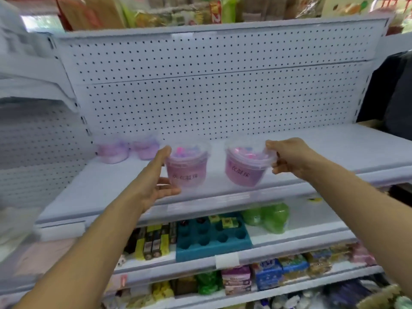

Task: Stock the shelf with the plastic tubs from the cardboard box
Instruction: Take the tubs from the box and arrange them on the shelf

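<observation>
Tubs already placed: two pale purple plastic tubs (113, 150) (146, 148) stood at the back left of the shelf (312, 148), close beside each other and against the pegboard back (200, 97); blur hid any detail.
Left hand: your left hand (156, 181) cupped the left tub (186, 166) from its left side, fingertips at the rim and thumb curled under near the base, so it was clamped on that tub.
Left tub: it hung above the front part of the shelf, upright, lid on; whether its base touched the board could not be told.
Right tub: the right tub (245, 166) hung near the other, tilted a little toward the left, over the front edge of the shelf.
Right hand: your right hand (289, 159) pinched that tub by the lid rim on its right side, fingers curled round the edge.
Advice: you probably needed to level the right tub before setting it down, since a rim pinch lets it swing.
Advice on row: you would have done best to carry both tubs back and left, beside the two placed ones, printed labels facing out.
Risk: a loose lid could have lifted under a rim-only grip.
Cardboard box: it was not in view.
</observation>
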A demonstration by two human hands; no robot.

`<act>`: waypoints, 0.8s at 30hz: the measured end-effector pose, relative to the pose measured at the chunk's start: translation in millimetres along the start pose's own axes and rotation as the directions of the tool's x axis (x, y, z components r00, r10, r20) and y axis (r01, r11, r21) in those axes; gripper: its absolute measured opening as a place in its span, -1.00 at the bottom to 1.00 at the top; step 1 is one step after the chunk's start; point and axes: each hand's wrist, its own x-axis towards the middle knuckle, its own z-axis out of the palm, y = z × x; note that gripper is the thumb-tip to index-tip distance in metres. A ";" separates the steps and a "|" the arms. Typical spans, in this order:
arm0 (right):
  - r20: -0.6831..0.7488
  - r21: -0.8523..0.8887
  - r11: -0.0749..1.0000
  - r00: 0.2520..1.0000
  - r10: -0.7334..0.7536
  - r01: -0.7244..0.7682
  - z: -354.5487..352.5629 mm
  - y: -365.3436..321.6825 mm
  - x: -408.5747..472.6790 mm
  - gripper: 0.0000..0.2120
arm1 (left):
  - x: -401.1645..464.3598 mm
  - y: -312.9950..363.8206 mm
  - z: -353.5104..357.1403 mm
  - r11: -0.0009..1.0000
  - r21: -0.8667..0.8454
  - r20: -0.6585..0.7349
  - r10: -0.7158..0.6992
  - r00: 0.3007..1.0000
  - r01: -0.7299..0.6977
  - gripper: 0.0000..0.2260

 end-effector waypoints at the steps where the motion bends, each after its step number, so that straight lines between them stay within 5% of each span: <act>1: 0.011 -0.012 1.000 1.000 0.000 0.000 16.9 -3.7 8.9 -0.75 | 7.8 1.6 -12.4 1.000 -0.025 -0.026 -0.015 1.000 0.014 -0.48; 13: 0.073 -0.213 0.976 0.995 0.061 -0.045 165.6 -20.0 99.5 -0.64 | 95.4 4.3 -113.7 0.987 -0.131 -0.087 -0.104 0.991 0.092 -0.49; 16: 0.080 -0.329 0.940 0.995 -0.066 0.089 173.5 -22.3 101.8 -0.57 | 107.6 5.2 -120.1 0.987 -0.127 -0.080 -0.105 0.991 0.094 -0.54; 20: 0.222 -0.588 0.736 0.942 -0.251 0.335 174.7 -17.0 85.5 -0.50 | 119.6 6.1 -125.4 0.990 -0.119 -0.080 -0.079 0.994 0.070 -0.55; 24: 0.336 -0.566 0.685 0.887 -0.316 0.458 182.5 -10.8 101.5 -0.64 | 124.9 4.4 -126.7 0.990 -0.139 -0.106 -0.053 0.993 0.038 -0.59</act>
